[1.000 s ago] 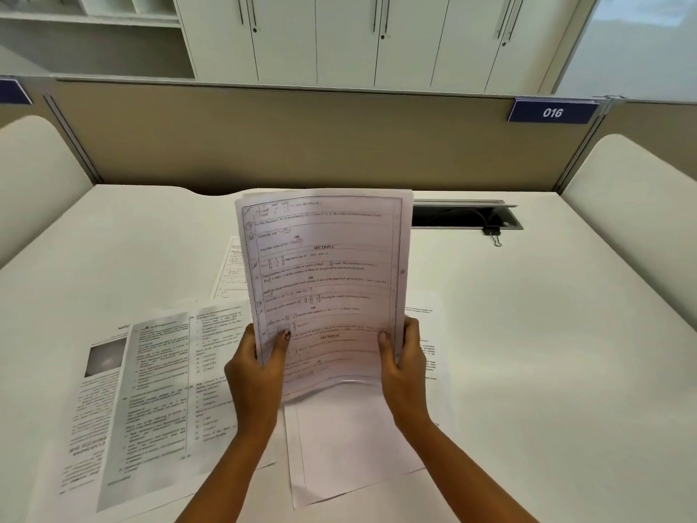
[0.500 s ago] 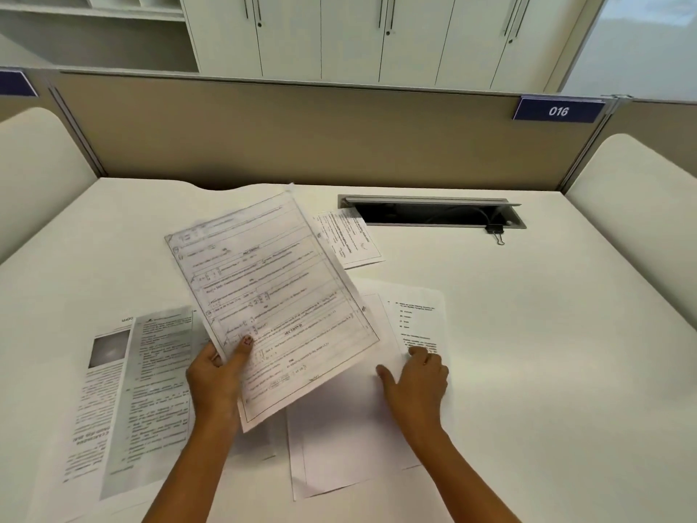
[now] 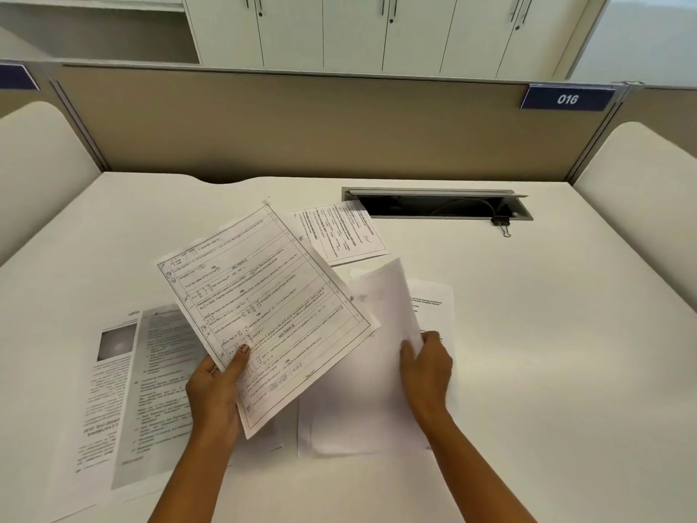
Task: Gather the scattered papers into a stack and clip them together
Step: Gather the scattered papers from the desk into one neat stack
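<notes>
Head view: the table [image 3: 565,371] offers open room on its right for squaring a stack. Gathering is underway. Printed pages [image 3: 124,390] lie left; the left hand [image 3: 215,394] pinches a question sheet [image 3: 271,315] aloft, and the right hand [image 3: 426,368] fingers grip a blank sheet [image 3: 381,334] by its raised edge. Merging these looks next. The binder clip [image 3: 501,222] sits far right.

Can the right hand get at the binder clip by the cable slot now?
Probably not yet: the right hand grips a blank sheet. Nothing upright blocks the way to the binder clip.
</notes>
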`<action>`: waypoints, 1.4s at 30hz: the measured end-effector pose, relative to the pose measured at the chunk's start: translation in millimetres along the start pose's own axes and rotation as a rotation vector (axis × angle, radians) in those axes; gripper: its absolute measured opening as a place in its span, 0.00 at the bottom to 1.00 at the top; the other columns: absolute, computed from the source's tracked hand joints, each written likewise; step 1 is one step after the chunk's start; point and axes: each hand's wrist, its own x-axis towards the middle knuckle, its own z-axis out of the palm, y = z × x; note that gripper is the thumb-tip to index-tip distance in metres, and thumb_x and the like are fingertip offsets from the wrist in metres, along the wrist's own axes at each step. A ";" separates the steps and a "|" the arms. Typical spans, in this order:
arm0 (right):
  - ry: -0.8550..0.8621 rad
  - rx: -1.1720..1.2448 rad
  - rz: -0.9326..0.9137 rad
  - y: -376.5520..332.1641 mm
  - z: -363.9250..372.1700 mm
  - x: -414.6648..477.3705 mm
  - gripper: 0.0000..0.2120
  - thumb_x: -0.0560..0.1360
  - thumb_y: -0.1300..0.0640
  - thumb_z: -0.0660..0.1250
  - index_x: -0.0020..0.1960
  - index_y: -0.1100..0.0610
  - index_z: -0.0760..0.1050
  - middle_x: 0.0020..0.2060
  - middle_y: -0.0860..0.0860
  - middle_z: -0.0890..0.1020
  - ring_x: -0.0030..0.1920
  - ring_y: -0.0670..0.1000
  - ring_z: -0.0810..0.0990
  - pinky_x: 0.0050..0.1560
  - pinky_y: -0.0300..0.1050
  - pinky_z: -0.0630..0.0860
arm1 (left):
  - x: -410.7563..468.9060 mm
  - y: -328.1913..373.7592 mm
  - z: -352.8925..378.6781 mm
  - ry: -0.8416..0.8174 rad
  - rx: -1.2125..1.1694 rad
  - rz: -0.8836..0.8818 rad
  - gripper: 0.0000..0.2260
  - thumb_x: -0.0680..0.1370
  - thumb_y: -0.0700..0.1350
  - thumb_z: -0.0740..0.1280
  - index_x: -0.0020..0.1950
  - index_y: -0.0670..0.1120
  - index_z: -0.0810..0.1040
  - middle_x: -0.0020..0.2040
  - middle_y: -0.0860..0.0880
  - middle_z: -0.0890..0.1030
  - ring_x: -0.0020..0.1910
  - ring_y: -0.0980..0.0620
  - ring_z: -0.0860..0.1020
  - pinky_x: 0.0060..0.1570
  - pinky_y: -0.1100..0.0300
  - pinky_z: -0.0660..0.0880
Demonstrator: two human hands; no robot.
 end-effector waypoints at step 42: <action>-0.202 0.659 -0.198 -17.5 -51.2 19.3 0.22 0.76 0.62 0.66 0.67 0.46 0.69 0.53 0.48 0.81 0.53 0.50 0.81 0.51 0.44 0.81 | -9.8 -15.9 35.9 -0.232 0.216 0.155 0.15 0.74 0.40 0.70 0.60 0.48 0.75 0.52 0.52 0.82 0.49 0.53 0.81 0.39 0.64 0.80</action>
